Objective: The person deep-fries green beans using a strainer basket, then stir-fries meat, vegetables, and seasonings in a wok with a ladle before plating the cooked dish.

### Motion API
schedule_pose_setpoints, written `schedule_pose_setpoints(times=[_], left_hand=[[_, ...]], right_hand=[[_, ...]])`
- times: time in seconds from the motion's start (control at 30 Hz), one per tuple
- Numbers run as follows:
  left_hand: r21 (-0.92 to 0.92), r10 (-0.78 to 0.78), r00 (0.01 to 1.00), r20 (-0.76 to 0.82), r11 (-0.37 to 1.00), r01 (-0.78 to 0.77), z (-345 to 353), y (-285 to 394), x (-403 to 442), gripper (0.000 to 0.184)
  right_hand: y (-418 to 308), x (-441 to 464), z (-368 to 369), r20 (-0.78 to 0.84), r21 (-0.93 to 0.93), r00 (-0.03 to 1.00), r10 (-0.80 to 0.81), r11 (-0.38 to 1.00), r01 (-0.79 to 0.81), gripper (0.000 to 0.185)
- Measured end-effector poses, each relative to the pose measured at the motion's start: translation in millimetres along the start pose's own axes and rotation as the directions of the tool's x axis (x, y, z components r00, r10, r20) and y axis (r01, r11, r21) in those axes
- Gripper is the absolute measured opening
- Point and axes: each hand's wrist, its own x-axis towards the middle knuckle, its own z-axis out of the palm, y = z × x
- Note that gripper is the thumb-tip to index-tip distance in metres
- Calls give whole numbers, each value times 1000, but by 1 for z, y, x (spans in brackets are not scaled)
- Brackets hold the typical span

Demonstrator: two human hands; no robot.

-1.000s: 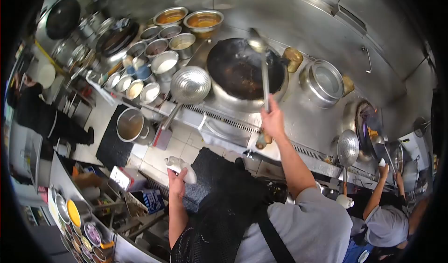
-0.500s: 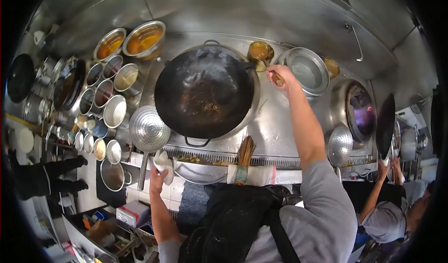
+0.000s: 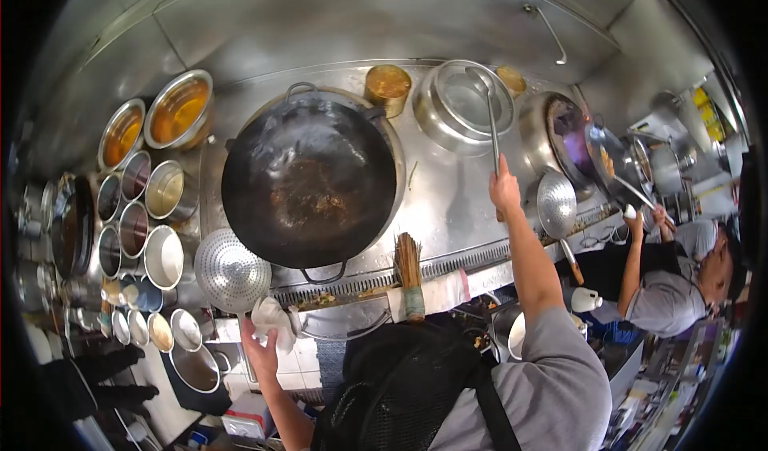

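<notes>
My right hand [image 3: 504, 191] is closed around the handle of a long metal ladle [image 3: 494, 123]. The ladle's bowl is over the round metal pot [image 3: 436, 119] of clear liquid. Down at the front edge, my left hand [image 3: 260, 347] holds a crumpled white cloth [image 3: 274, 320] between thumb and fingers. Beside that hand is the handle of a large perforated strainer [image 3: 232, 271], whose bowl rests by the wok. The big black wok [image 3: 312, 187] sits on the stove, with brown residue and a little liquid in its bottom.
A bamboo brush [image 3: 409, 275] lies on the front ledge. Behind the wok stands a tin of brown sauce [image 3: 388, 84]. Steel bowls of orange liquid [image 3: 180, 111] and several seasoning pots [image 3: 164, 257] line the left. Another strainer [image 3: 557, 203] and a person [image 3: 672, 291] holding a wok are at right.
My right hand has moved the ladle from the sauce tin rightward to the pot of liquid. My left hand, with the cloth, has come closer to the strainer's bowl. The view has shifted right.
</notes>
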Motion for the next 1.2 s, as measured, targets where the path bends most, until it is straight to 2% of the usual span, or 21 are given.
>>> schedule_pose_setpoints(times=[0.03,0.07,0.1,0.13,0.17,0.2,0.23,0.27,0.33,0.4,0.5,0.53,0.57,0.6,0.67,0.73,0.83,0.9,1.03,1.1,1.2], left_hand=[[94,44,995,-85,995,-36,-1,7,3,85],[84,176,976,-129,982,-167,-2,1,12,82],[139,170,976,-138,979,-151,-7,29,13,78],[78,205,965,-160,978,-195,-6,48,21,76],[16,236,954,-187,971,-237,-2,63,32,73],[11,253,950,-184,967,-255,6,78,46,73],[-25,302,936,-181,950,-311,13,94,59,67],[-58,347,921,-178,930,-362,19,112,71,61],[-61,446,891,-81,890,-451,42,175,85,50],[-246,559,827,-62,795,-555,78,220,103,36],[-154,697,712,-79,698,-700,143,260,149,19],[-227,633,772,-50,746,-626,169,271,161,17],[-237,659,750,-53,721,-651,196,280,176,16],[-305,566,821,77,797,-521,216,291,187,18],[-265,538,826,168,832,-488,257,304,204,21],[-266,550,812,194,826,-496,283,322,208,22],[-301,435,846,308,888,-347,296,342,193,26],[-176,324,801,504,946,-271,292,325,209,23],[-116,392,801,452,916,-383,257,261,208,16],[27,587,731,348,773,-634,224,237,198,15],[4,479,815,326,861,-508,171,231,166,16]], right_hand=[[1,5,-6,-16,-1,1000,19,1000,-19,62],[-8,9,-17,115,185,986,121,973,-141,58],[-11,15,-28,256,352,949,186,896,-271,55],[6,25,-17,388,666,908,160,633,-396,30],[11,26,-21,369,676,914,167,627,-387,30],[14,26,-25,500,831,857,124,209,-515,18],[18,21,-26,596,780,802,14,-248,-575,7],[3,2,-42,609,748,793,-14,-323,-580,12],[6,-31,-58,590,737,802,-89,-345,-581,11],[4,-61,-79,556,732,813,-173,-361,-578,11],[-18,-112,-134,526,716,802,-282,-361,-597,9],[-36,-130,-160,545,744,813,-202,-331,-581,14],[-49,-145,-177,558,769,821,-119,-300,-565,20],[-52,-155,-186,548,773,828,-118,-306,-555,20],[-55,-172,-201,594,732,777,-208,-259,-630,34],[-65,-189,-216,599,771,772,-215,-106,-628,49],[-68,-189,-206,567,823,793,-223,135,-551,62],[-61,-165,-185,491,865,844,-216,229,-445,64],[-33,-43,-170,162,885,984,-79,453,-110,66],[-6,36,-184,62,890,998,6,453,-58,66],[59,151,-189,-97,858,978,184,513,-11,73]])
